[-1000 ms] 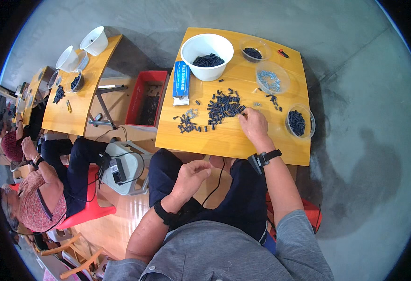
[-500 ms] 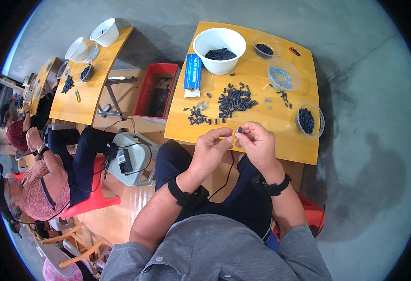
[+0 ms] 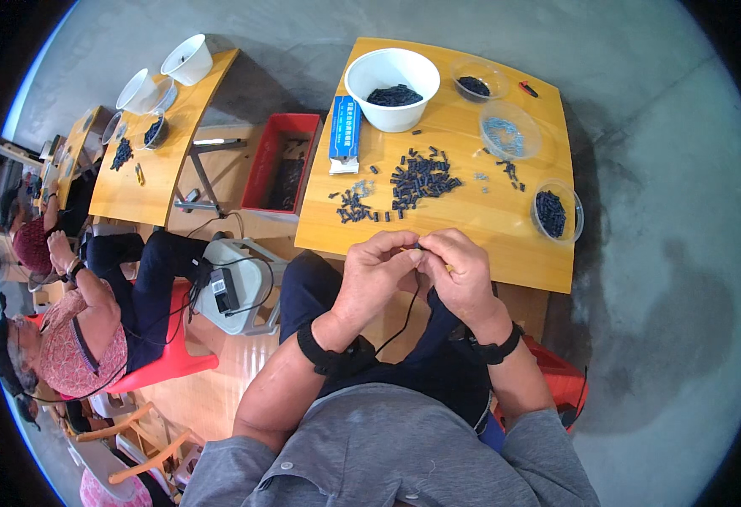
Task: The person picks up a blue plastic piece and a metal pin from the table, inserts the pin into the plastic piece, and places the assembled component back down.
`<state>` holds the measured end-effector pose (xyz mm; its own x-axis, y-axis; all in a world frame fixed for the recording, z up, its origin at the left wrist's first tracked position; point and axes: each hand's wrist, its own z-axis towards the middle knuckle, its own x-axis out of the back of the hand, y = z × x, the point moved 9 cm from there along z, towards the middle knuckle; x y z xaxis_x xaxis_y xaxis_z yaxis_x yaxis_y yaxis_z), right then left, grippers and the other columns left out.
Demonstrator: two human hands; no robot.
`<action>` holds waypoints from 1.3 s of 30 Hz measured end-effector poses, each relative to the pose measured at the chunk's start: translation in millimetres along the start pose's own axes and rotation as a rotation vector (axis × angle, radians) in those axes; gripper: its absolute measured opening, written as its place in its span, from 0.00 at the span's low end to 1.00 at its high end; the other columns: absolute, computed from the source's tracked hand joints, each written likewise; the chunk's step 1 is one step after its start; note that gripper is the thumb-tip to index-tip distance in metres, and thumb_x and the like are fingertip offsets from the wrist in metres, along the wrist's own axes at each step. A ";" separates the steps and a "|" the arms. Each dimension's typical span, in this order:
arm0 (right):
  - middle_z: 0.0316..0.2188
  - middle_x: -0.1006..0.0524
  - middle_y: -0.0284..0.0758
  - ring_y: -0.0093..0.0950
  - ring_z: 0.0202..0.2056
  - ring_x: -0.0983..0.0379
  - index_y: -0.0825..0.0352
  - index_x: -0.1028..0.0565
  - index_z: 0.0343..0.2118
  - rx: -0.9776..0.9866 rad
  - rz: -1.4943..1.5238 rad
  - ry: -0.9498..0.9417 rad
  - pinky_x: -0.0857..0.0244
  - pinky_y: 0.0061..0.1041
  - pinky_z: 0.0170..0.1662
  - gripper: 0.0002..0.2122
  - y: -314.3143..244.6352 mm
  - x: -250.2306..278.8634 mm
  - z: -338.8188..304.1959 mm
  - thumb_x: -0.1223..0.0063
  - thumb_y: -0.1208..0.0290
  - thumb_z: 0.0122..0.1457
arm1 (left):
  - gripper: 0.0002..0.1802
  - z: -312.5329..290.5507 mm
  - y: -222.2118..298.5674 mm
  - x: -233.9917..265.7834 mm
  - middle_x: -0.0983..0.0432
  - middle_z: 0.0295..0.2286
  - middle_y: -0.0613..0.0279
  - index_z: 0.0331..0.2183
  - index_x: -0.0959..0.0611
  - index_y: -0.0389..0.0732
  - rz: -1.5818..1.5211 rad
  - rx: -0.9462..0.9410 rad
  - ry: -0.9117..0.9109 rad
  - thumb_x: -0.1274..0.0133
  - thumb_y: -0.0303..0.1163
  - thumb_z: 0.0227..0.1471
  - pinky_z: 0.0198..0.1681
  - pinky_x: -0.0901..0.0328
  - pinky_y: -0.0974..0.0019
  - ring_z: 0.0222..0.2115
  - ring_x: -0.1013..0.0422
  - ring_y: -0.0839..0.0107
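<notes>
My left hand [image 3: 372,275] and my right hand [image 3: 463,275] meet over my lap, just off the table's near edge. Both are closed in a pinch, fingertips touching, around a small black piece [image 3: 421,247] that the fingers mostly cover. A bit of something yellow [image 3: 450,268] shows at my right fingers; its kind is unclear. Beyond the hands, a pile of short black cylindrical parts [image 3: 421,182] lies on the wooden table [image 3: 505,245]. To its left is a smaller cluster of black parts [image 3: 355,205] mixed with tiny clear or silvery bits.
A white bucket [image 3: 417,118] of black parts stands at the back, beside a blue box [image 3: 346,127]. Clear bowls line the right: black parts [image 3: 473,85], small bluish pieces [image 3: 503,135], black cylinders [image 3: 550,213]. A red crate [image 3: 256,190] sits left; another person [image 3: 87,325] sits farther left.
My hands have drawn closer together, the right one moving left and down. The black piece is now pinched between both, and a bit of yellow has come into sight at the right fingers.
</notes>
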<state>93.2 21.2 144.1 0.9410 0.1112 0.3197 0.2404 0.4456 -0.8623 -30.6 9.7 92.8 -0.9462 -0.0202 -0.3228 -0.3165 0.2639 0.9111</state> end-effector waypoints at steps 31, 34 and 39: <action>0.30 0.26 0.54 0.51 0.36 0.30 0.72 0.26 0.35 -0.296 -0.582 -0.026 0.35 0.41 0.40 0.09 163.2 47.4 48.1 0.52 0.77 0.51 | 0.05 -11.4 -60.2 8.6 0.24 0.24 0.64 0.33 0.22 0.34 0.094 0.419 -0.325 0.48 0.23 0.51 0.28 0.32 0.74 0.23 0.29 0.77; 0.31 0.25 0.52 0.49 0.36 0.29 0.72 0.26 0.34 -0.291 -0.688 -0.035 0.35 0.41 0.40 0.08 170.1 43.5 55.8 0.51 0.76 0.51 | 0.05 -13.0 -59.2 9.2 0.24 0.24 0.64 0.33 0.22 0.35 0.077 0.405 -0.339 0.48 0.24 0.51 0.28 0.33 0.74 0.23 0.29 0.77; 0.30 0.26 0.52 0.48 0.35 0.29 0.72 0.26 0.34 -0.297 -0.701 -0.024 0.35 0.41 0.40 0.08 176.4 42.7 60.9 0.50 0.76 0.51 | 0.04 -14.0 -59.2 10.0 0.24 0.24 0.63 0.32 0.22 0.36 0.011 0.383 -0.352 0.49 0.25 0.52 0.27 0.33 0.75 0.22 0.29 0.79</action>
<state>161.2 158.6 29.6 0.5399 -0.0888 0.8370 0.8370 0.1620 -0.5227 -22.3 -19.6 39.2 -0.8490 0.2926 -0.4400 -0.1969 0.5974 0.7774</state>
